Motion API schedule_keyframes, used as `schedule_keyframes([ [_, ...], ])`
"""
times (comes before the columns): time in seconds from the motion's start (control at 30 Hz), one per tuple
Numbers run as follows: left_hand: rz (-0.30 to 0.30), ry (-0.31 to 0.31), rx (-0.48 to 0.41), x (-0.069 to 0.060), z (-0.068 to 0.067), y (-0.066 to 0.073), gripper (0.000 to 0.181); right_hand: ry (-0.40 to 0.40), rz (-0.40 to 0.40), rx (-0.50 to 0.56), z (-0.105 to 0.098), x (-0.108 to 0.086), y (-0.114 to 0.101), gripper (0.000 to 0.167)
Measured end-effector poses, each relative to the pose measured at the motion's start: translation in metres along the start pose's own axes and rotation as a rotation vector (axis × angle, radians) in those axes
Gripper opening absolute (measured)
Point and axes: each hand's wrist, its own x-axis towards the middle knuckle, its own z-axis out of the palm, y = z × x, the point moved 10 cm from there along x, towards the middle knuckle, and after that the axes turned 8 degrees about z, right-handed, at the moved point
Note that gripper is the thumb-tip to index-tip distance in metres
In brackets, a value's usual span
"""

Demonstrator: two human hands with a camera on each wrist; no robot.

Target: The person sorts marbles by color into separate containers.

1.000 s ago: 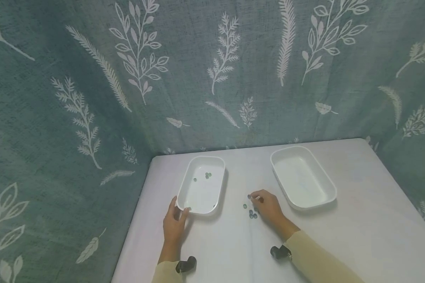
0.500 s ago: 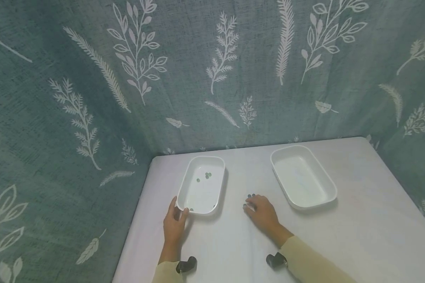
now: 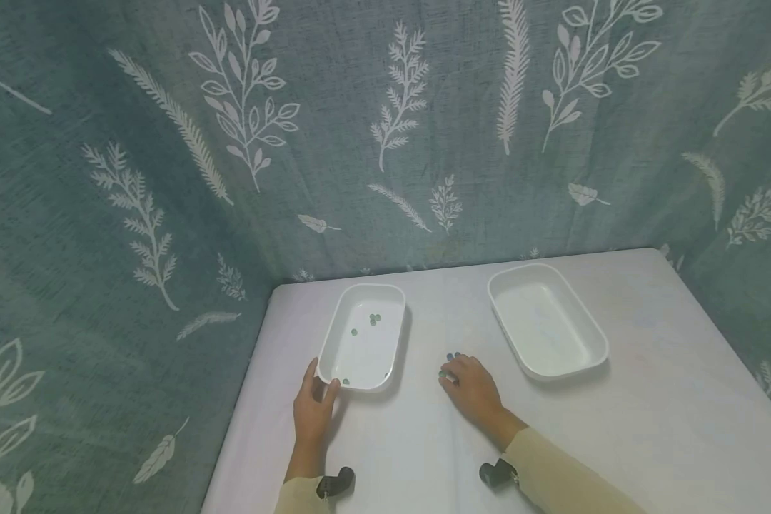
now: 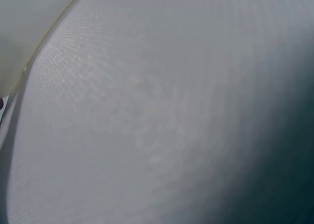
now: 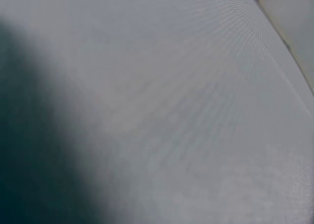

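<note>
My left hand [image 3: 313,414] grips the near left corner of a white tray [image 3: 330,343], with the thumb at its near rim. Several small green marbles [image 3: 373,322] lie inside the tray, one of them close to the thumb. To the right, over the white tabletop, my right hand [image 3: 477,391] pinches a green marble [image 3: 442,374] between thumb and fingertips. Just beyond its knuckles, bluish marbles [image 3: 450,356] show on the table; any others beneath the hand are hidden. Neither wrist view shows the fingers' grip.
A second white tray [image 3: 549,321] stands to the right, beyond the right forearm. The white cloth-covered table [image 3: 398,457] reaches back to a green leaf-patterned curtain [image 3: 334,143], which also hangs at the left side.
My right hand has come left and nearer, from a bluish marble to the green one, which it now pinches. A loose marble has rolled slightly inside the left tray; my left hand stays there.
</note>
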Motion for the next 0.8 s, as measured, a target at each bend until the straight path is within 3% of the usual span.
schedule_keyframes([
  [0.4,-0.006,0.000,-0.003,-0.001,0.001,-0.002,0.068,0.009,0.007,0.015,0.001,0.001,0.002,0.014],
  [0.8,0.004,0.010,0.006,-0.001,0.001,0.000,0.068,-0.016,0.166,0.123,-0.001,0.000,0.017,0.021],
])
